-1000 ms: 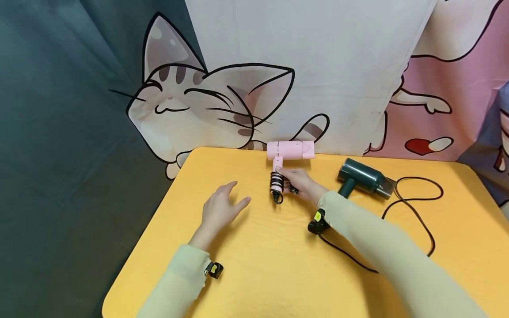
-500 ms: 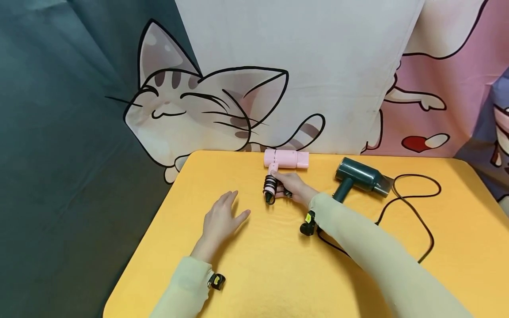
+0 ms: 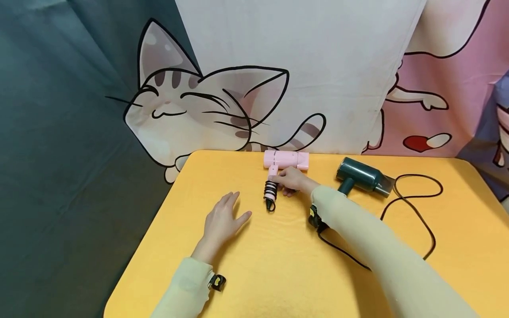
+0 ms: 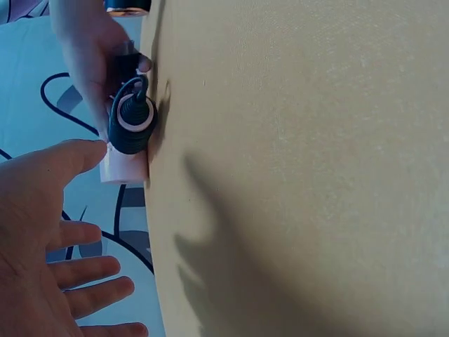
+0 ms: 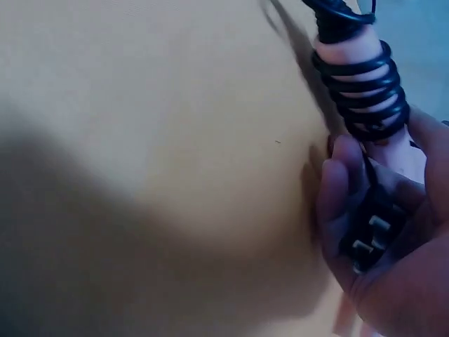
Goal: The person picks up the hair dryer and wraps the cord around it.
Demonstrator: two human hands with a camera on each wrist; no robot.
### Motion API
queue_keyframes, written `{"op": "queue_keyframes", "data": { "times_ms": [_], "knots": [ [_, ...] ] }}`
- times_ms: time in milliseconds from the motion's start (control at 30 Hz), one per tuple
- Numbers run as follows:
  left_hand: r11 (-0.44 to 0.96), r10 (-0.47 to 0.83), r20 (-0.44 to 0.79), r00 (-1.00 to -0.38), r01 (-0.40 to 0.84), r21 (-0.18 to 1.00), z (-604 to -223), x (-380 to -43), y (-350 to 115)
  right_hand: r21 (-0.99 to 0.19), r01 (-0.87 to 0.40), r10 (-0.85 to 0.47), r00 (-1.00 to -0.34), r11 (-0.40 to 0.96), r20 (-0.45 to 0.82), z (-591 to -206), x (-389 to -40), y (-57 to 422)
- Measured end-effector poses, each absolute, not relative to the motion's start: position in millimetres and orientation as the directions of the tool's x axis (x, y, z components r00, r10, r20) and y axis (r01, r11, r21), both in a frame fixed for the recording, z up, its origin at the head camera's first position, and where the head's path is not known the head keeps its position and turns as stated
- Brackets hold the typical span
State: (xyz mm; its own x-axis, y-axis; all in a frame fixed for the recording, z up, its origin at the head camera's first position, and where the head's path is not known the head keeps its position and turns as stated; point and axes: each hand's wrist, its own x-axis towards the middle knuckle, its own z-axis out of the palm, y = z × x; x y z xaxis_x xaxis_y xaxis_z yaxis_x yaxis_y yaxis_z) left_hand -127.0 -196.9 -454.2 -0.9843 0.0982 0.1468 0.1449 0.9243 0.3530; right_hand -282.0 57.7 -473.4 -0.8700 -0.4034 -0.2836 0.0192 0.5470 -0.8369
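Observation:
A pink hair dryer (image 3: 286, 160) lies near the back edge of the yellow table, its handle pointing toward me. Black cord (image 3: 271, 190) is wound in several turns around that handle. My right hand (image 3: 293, 180) grips the handle from the right, thumb on top just above the windings. In the right wrist view, the two-pin plug (image 5: 375, 228) sits within the curled fingers of that hand. My left hand (image 3: 221, 223) hovers over the table to the left of the dryer, fingers spread and holding nothing. The left wrist view shows the handle's cord end (image 4: 135, 114) beyond the left thumb.
A dark green hair dryer (image 3: 361, 176) lies to the right, its handle partly hidden behind my right sleeve. Its black cord (image 3: 417, 212) loops across the right side of the yellow table (image 3: 254, 274). A cat-print curtain (image 3: 342, 53) hangs behind the back edge.
The pink hair dryer came slightly nearer with my right hand, and its handle end has since lowered toward the table. My left hand has stayed nearly still. The head view tilted slightly.

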Motion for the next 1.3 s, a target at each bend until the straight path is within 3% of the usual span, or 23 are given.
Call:
{"op": "queue_keyframes", "data": {
  "times_ms": [200, 433, 733, 1300],
  "knots": [
    [0.922, 0.105, 0.131, -0.986, 0.145, 0.358, -454.8, -126.5, -193.2, -0.711, -0.218, -0.465, -0.869, 0.669, -0.171, -466.1, -288.2, 61.2],
    [0.921, 0.119, 0.114, -0.986, 0.153, 0.358, -453.8, -128.9, -187.9, -0.507, -0.289, -0.420, -0.892, 0.812, -0.164, -453.1, -286.8, 66.2],
    [0.912, 0.135, 0.098, -0.986, 0.162, 0.377, -454.7, -134.7, -179.7, -0.509, -0.371, -0.458, -0.888, 0.777, -0.051, -423.5, -267.7, 99.1],
    [0.889, 0.199, 0.090, -0.976, 0.218, 0.403, -451.1, -152.7, -156.3, -0.608, -0.169, -0.323, -0.934, 0.775, -0.153, -407.6, -221.8, 211.5]
  ]
}}
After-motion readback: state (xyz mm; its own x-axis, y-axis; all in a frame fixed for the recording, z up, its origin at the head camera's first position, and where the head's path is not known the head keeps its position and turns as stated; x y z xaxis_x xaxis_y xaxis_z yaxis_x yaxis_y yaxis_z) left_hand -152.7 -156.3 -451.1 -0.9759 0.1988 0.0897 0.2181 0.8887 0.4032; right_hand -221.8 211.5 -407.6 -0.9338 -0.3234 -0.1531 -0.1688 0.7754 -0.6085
